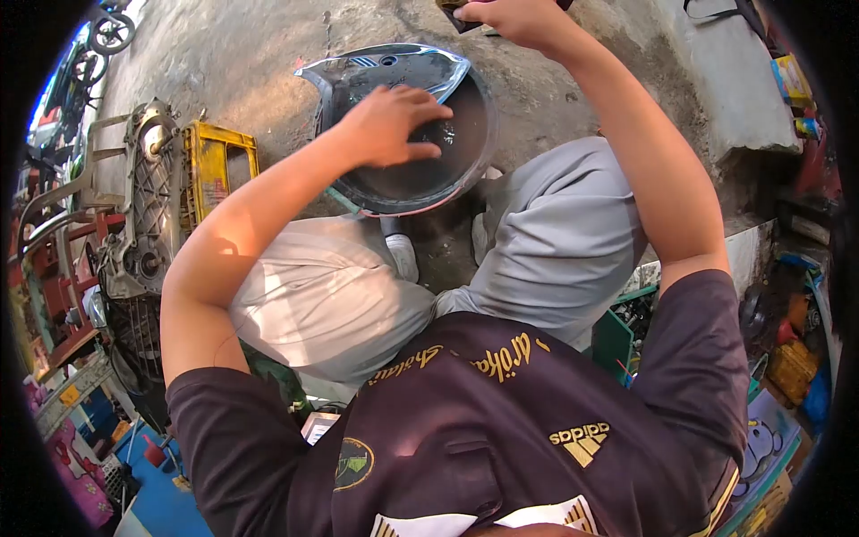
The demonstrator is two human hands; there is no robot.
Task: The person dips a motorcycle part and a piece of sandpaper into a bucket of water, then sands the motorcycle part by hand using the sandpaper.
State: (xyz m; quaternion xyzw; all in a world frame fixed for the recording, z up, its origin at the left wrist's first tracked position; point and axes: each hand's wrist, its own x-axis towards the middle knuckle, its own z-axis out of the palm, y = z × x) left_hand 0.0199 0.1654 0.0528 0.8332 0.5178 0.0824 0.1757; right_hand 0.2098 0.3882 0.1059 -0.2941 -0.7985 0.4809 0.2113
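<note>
A round black tub [472, 148] of murky dark water stands on the ground beyond my knees. Across its far left side lies a dark, curved plastic panel [353, 82] with blue and silver edging, which looks like a motorcycle body panel. My left hand [389, 123] is over the tub and the panel's near part, fingers spread and thumb apart, holding nothing. Whether it touches the panel I cannot tell. At the top edge of the view my right hand [519, 20] is closed on a small dark object [458, 14], mostly cut off by the frame.
To the left are a yellow plastic crate [219, 136] and a greasy metal engine casing [150, 192]. A concrete ledge [738, 107] runs along the right, with a yellow packet [791, 79] beyond it. A blue surface [161, 479] with tools shows at lower left.
</note>
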